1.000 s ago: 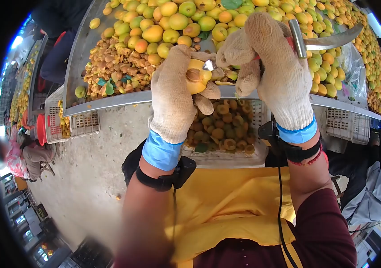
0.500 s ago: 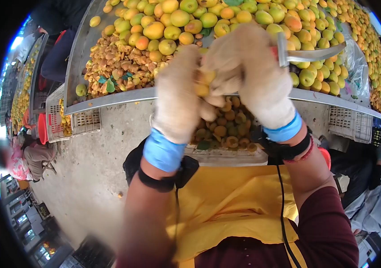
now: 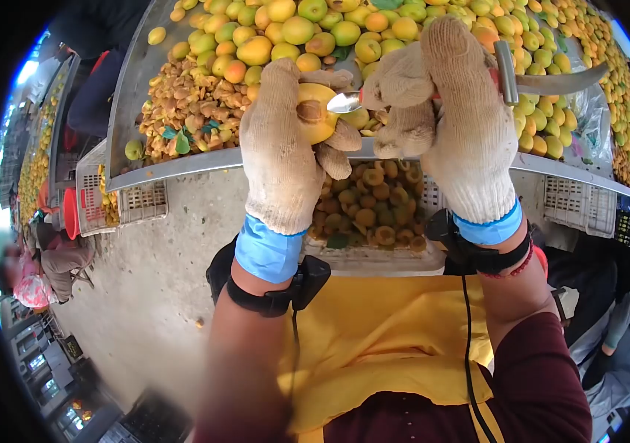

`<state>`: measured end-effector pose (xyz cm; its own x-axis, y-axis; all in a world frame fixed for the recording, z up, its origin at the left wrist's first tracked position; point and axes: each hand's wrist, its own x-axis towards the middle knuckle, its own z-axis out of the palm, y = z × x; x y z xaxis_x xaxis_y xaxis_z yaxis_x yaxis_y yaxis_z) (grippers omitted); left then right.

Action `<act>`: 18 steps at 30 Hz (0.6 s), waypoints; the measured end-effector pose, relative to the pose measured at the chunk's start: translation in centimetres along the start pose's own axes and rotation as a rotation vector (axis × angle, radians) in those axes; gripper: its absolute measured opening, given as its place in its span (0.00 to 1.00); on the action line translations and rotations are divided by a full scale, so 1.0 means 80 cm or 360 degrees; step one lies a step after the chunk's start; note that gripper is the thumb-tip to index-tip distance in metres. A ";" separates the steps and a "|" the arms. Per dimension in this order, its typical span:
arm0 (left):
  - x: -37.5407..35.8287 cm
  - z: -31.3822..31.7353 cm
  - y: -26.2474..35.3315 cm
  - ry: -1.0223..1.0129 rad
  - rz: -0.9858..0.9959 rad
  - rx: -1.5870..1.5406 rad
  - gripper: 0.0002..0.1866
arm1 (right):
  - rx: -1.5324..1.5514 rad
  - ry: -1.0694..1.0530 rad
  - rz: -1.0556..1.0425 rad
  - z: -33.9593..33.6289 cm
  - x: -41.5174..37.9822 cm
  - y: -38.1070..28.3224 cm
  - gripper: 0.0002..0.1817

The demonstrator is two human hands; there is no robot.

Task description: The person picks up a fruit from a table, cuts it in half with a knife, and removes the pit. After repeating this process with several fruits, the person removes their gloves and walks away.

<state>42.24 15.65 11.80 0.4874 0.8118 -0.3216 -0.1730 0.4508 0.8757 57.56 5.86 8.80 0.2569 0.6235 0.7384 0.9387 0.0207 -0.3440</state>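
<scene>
My left hand (image 3: 282,155), in a knit glove, grips a halved yellow fruit (image 3: 315,112) with its brown stone showing. My right hand (image 3: 455,125), also gloved, is closed on a metal tool (image 3: 544,83). The tool's spoon-like tip (image 3: 344,102) rests at the right edge of the fruit half, and its curved blade sticks out to the right of my fist. Both hands hover over the front rim of a metal table (image 3: 175,166) heaped with whole yellow-green fruit (image 3: 293,33).
A pile of cut fruit pieces (image 3: 189,111) lies on the table's left. A white crate of pitted halves (image 3: 374,210) sits below my hands, above my yellow apron (image 3: 381,340). More crates (image 3: 119,203) stand underneath. Other people sit at far left (image 3: 42,258) and right (image 3: 618,317).
Half a second ago my hands were pressed together over the fruit in a blur. They have since parted, with the fruit half facing up and the spoon tip at its edge.
</scene>
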 end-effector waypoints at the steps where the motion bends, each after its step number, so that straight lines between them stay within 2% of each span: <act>1: 0.000 0.000 -0.001 0.0030 0.0080 0.0014 0.26 | 0.0668 -0.0023 0.0382 0.002 0.001 -0.015 0.25; 2: -0.002 0.002 0.000 0.0033 0.0084 0.0013 0.26 | 0.1336 -0.0046 0.0764 0.003 0.003 -0.026 0.32; 3: -0.005 0.006 0.000 0.0103 0.0127 0.0057 0.24 | 0.1339 -0.0046 0.0762 0.003 0.005 -0.030 0.32; 5: -0.008 0.008 0.000 0.0172 0.0166 0.0103 0.23 | 0.1634 -0.0035 0.0895 0.000 0.005 -0.036 0.26; 7: -0.009 0.006 -0.003 0.0165 0.0399 0.0360 0.22 | 0.1926 -0.0022 0.1030 -0.003 0.005 -0.040 0.20; 9: -0.003 0.000 -0.012 0.0197 0.0504 0.0441 0.23 | 0.2221 -0.0008 0.1159 -0.002 0.006 -0.043 0.16; 10: -0.002 0.000 -0.011 0.0227 0.0609 0.0520 0.23 | 0.2222 -0.0006 0.1160 0.001 0.006 -0.043 0.16; 12: -0.007 0.000 0.000 0.0189 0.0507 0.0508 0.22 | 0.2832 0.0156 0.1376 0.014 0.002 -0.036 0.15; 13: -0.009 0.001 0.006 0.0153 0.0408 0.0495 0.21 | 0.2834 0.0161 0.1374 0.022 -0.006 -0.027 0.15; 15: -0.011 0.010 0.007 0.0232 0.0327 0.0438 0.21 | 0.2032 -0.0040 0.0924 0.037 -0.022 -0.011 0.24; 16: -0.011 0.013 0.006 0.0313 0.0239 0.0374 0.20 | 0.2033 -0.0030 0.0925 0.031 -0.018 -0.017 0.24; 17: -0.007 0.008 0.001 0.0305 0.0240 0.0379 0.20 | 0.1720 -0.0164 0.0723 0.015 -0.006 -0.029 0.21; 18: 0.002 -0.001 -0.009 0.0225 0.0380 0.0514 0.20 | 0.1399 -0.0291 0.0521 -0.002 0.008 -0.042 0.18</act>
<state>42.35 15.46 11.09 0.3399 0.9324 -0.1228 0.0214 0.1228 0.9922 54.62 6.02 10.51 0.3664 0.8134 0.4519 0.2988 0.3571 -0.8850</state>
